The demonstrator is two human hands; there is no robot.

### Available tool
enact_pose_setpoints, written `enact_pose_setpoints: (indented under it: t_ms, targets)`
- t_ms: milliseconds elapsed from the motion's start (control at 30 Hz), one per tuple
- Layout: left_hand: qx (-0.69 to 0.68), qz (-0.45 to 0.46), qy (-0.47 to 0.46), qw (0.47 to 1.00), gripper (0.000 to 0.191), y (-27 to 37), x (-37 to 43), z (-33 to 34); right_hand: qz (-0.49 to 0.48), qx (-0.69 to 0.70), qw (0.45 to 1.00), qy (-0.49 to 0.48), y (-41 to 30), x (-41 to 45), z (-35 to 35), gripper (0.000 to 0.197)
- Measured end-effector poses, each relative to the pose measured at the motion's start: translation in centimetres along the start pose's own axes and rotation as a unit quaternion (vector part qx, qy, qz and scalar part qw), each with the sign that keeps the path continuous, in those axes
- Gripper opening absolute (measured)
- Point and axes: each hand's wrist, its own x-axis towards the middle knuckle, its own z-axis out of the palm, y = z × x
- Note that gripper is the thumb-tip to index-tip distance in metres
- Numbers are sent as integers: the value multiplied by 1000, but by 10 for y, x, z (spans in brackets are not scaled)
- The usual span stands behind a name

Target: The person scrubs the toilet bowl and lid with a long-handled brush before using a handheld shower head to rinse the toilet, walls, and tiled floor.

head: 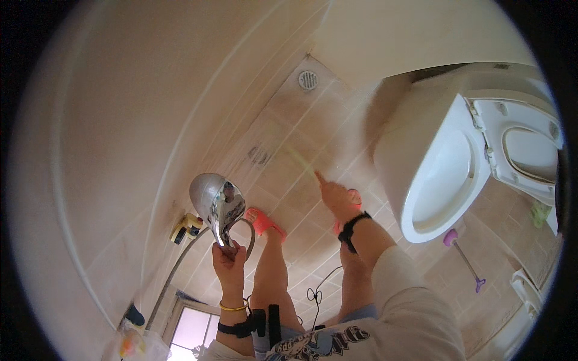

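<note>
My left hand (229,266) grips the handle of a chrome shower head (217,198), held up with its rounded back towards me. A flexible shower hose (174,270) loops from it down the left side. My right hand (334,198) reaches low over the floor, fingers curled and the index finger stretched forward. From its fingertips runs a pale green stick (301,160), blurred, probably a brush handle. Beyond that lies a dark blurred patch (258,155) by the wall's foot; whether it is a brush head or a drain I cannot tell.
A round floor drain (308,80) sits in the far corner of the tiled floor (311,239). To the right stands a white toilet (445,189), lid raised, with a purple plunger (463,259) beside it. A yellow-and-black object (186,229) is by the left wall. A black cable (318,293) hangs between my legs.
</note>
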Motion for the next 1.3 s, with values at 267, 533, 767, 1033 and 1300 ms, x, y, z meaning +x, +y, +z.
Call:
enact_pose_setpoints:
  t_ms: [267,533,767,1033,1300]
  targets:
    - [27,12,29,999,22,-15,-13,1,64,95,993,-4,-28,23,6,60]
    - [87,62,-22,994,21,19,-56,7,105,251,961,43,18,-73,0,59]
    - [108,101,-62,987,27,71,-124,30,-4,655,739,-157,-59,-202,-130,64]
    - [151,200,-18,968,40,61,-194,52,15,722,662,-201,-131,-302,-223,30]
    - [190,328,121,917,42,118,-280,-98,1,707,698,-110,-98,-348,-218,23]
